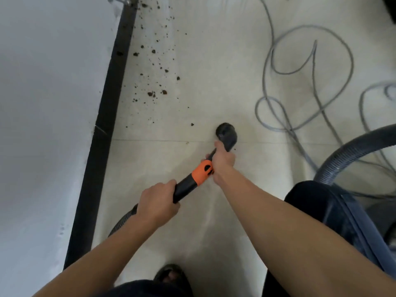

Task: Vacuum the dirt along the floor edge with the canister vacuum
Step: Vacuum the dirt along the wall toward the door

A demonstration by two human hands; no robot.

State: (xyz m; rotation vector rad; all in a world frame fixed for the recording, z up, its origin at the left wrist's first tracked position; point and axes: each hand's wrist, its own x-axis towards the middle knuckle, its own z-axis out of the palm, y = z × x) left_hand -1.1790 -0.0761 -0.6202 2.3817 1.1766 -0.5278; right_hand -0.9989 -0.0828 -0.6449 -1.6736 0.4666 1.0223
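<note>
Left hand (157, 201) and right hand (222, 159) clamp my wand (186, 187); nozzle (226, 132) sits off the baseboard (107, 103), where I judge most dirt (152, 61) is left

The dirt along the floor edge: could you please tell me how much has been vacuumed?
The near tile looks clean. The left hand and right hand grip the wand, its nozzle held right of the dirt. That scatter along the black baseboard is still to do.
</note>
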